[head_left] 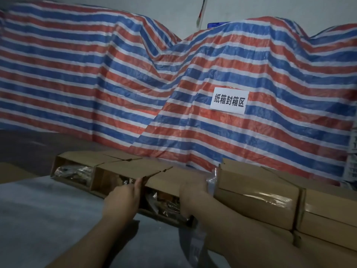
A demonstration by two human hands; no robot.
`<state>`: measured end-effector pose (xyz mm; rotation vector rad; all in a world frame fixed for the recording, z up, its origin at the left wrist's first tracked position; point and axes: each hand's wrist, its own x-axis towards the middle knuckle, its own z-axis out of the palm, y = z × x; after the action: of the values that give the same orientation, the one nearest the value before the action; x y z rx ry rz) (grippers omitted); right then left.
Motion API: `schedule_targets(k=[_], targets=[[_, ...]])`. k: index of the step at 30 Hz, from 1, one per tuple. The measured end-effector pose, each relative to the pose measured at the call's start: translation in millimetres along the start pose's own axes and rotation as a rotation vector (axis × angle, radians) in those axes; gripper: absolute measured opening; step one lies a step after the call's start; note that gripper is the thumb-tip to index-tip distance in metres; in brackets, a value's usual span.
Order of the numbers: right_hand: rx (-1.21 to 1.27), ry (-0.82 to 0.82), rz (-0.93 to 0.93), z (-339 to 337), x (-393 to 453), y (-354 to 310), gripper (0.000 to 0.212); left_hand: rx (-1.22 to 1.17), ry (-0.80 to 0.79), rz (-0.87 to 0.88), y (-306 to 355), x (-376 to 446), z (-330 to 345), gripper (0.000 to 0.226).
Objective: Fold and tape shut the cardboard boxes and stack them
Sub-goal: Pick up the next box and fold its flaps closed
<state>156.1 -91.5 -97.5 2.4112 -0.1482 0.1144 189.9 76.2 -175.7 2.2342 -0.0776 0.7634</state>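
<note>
A row of brown cardboard boxes (123,167) lies on its side across the table, open ends facing me with packed goods visible inside. My left hand (123,196) pinches the corner of a flap on the nearest open box (166,182). My right hand (193,192) grips the same box at its right end, next to a clear plastic-looking strip (211,182). To the right stands a stack of taped boxes (257,192) with shiny clear tape over their seams. No tape roll is visible.
A red, white and blue striped tarpaulin (135,84) covers a bulky pile behind the boxes, with a white paper sign (228,102) on it. The table has a pale foam-like cover (38,219). A dark floor (29,147) lies at the left.
</note>
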Motion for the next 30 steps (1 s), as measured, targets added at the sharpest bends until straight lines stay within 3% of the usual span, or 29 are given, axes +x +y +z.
schedule_targets(k=[3,6,10,15,17,20,26,30], targets=[[0.06,-0.042,0.014,6.7,0.7,-3.8,0.075,0.048,-0.026,0.067,-2.8,-1.9,4.4,0.034],[0.098,0.051,0.015,8.2,-5.3,0.7,0.053,-0.018,0.011,0.083,-6.6,1.0,7.7,0.005],[0.379,0.158,-0.046,3.9,-15.9,10.5,0.032,-0.055,0.101,0.057,-5.9,3.2,15.2,0.031],[0.433,0.158,-0.027,-2.0,-30.7,8.1,0.019,-0.089,0.093,-0.011,-3.7,1.3,10.0,0.047],[0.557,0.171,-0.023,-3.0,-35.3,7.6,0.011,-0.171,0.039,-0.032,1.2,-2.2,5.8,0.04],[0.783,0.223,-0.016,-5.4,-47.9,7.9,0.014,-0.345,-0.057,-0.059,6.8,-6.1,-4.4,0.008],[0.994,0.364,-0.043,-13.2,-73.1,26.2,0.016,-0.375,-0.042,-0.027,17.0,-11.9,-51.7,0.021],[1.14,0.392,-0.043,-20.5,-91.8,38.1,0.013,-0.46,-0.256,-0.067,34.6,-24.9,-95.8,0.019]])
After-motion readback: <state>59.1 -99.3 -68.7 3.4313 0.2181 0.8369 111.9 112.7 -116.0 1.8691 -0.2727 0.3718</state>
